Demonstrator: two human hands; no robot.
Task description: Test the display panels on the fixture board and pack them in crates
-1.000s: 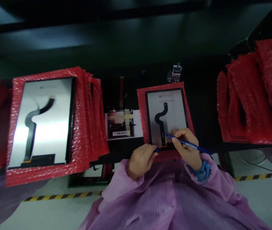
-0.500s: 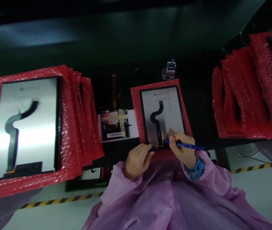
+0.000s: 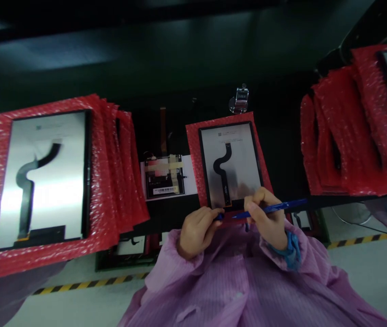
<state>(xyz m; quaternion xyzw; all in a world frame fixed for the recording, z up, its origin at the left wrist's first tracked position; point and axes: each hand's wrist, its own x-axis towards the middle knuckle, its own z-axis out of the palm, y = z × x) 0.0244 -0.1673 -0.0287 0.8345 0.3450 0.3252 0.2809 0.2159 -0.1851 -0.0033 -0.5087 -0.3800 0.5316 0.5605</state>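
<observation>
My left hand point(image 3: 196, 229) pinches a small blue pen cap point(image 3: 219, 217) at the near edge of a display panel. In my right hand point(image 3: 266, 215), closed round its barrel, is a blue pen point(image 3: 286, 205); its tip points left toward the cap, a short gap apart. The display panel point(image 3: 242, 163) lies silvery back up, with a curved black ribbon cable point(image 3: 225, 184) running down it. Beneath it is a red bubble-wrap sheet point(image 3: 195, 152). My right fingers cover the panel's near right corner.
At left, a stack of red bubble wrap point(image 3: 106, 181) bears another panel point(image 3: 53, 181). More red wrap point(image 3: 345, 136) stands at right. Between lie a taped circuit assembly point(image 3: 164, 177) and, farther back, a metal counter point(image 3: 241, 100). Trays point(image 3: 128, 259) sit below the near edge.
My right hand has shifted slightly right and toward me. The pen tip has left the ribbon cable's lower end and is now level with the cap. The left hand stays nearly in place.
</observation>
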